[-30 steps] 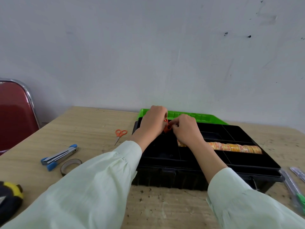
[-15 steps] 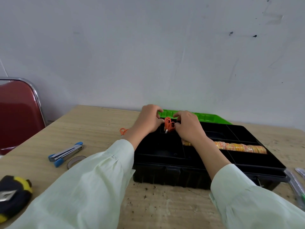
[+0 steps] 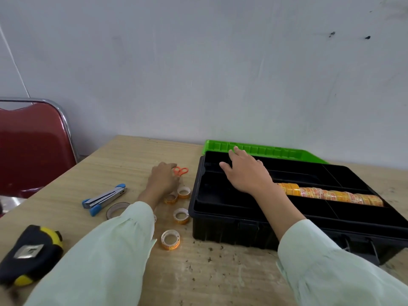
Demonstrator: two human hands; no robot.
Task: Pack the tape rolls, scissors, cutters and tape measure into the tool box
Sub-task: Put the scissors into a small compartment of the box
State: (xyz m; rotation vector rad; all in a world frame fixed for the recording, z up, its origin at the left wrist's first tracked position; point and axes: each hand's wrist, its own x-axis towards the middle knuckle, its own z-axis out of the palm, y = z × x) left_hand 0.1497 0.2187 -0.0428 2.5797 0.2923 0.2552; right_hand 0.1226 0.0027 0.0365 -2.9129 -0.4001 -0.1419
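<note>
Head view: the left hand (image 3: 164, 180) reaches across the wooden table (image 3: 123, 164) to the small orange scissors (image 3: 181, 170) at 11 o'clock from the black tool box (image 3: 223, 230); its fingers curl at the handles, but whether they have closed on them cannot be told. The right hand (image 3: 247, 173) hovers palm-down with fingers spread wide over the box's far-left compartment, holding nothing. 1 long row of orange tape rolls (image 3: 331, 194) already fills a middle compartment. 4 loose tape rolls (image 3: 170, 239) lie just beside the box's left wall, a thin dark tape ring (image 3: 114, 209) and a blue-tipped cutter (image 3: 103, 198) sit at 9 o'clock, and the yellow-black tape measure (image 3: 31, 252) is at 8 o'clock, well apart.

Likely risk: the left sleeve (image 3: 106, 250) hangs over the loose rolls and could sweep 1 away as the arm draws back.

Dark crumbs speckle the table's near edge; a green tray (image 3: 260, 149) lies behind the box against a scuffed white wall (image 3: 198, 62), with a red chair (image 3: 31, 146) at 10 o'clock.
</note>
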